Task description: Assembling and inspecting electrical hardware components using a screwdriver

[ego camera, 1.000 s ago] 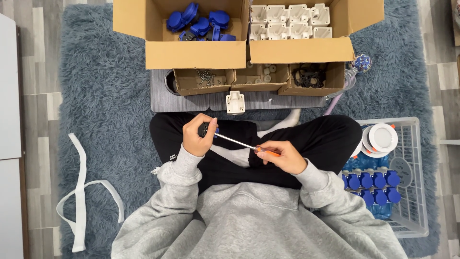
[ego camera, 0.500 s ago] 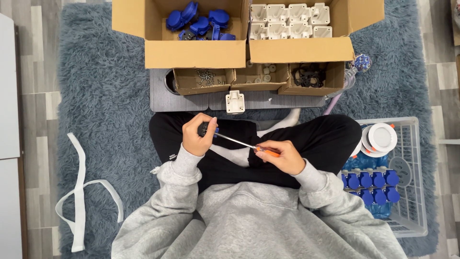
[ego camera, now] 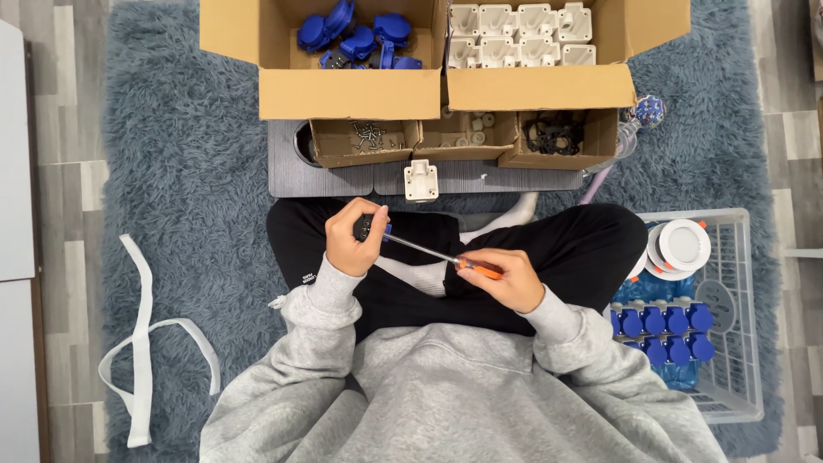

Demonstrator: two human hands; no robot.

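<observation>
Shaggy blue-grey rug [ego camera: 184, 184] over pale wood-look floor, person sitting cross-legged on it in black trousers and grey sweatshirt. Screwdriver [ego camera: 433, 255]: thin silver shaft, orange handle, lying slantwise across the lap, tip up-left, handle down-right. Right hand [ego camera: 506, 279] curled closed round the orange handle, only a sliver of orange showing past the fingers. Left hand [ego camera: 353, 236] closed round a small dark part [ego camera: 367, 227] with a bit of blue at its edge; mostly hidden by the fingers, shape hard to tell. Shaft tip meets that part right at the left hand's fingertips. Both hands near each other above the crossed legs, joined by the shaft.

Ahead of the knees: grey board [ego camera: 343, 176] with a white plastic housing [ego camera: 421, 180] on it. Behind it three small cardboard trays, the left one with screws [ego camera: 367, 133]. Further back, two bigger cardboard boxes: blue parts [ego camera: 356, 39] left, white housings [ego camera: 519, 34] right. White wire basket [ego camera: 737, 343] on the person's right, holding blue capped pieces [ego camera: 660, 330] and white round discs [ego camera: 681, 246]. White strap [ego camera: 146, 343] loose on the rug to the left.
</observation>
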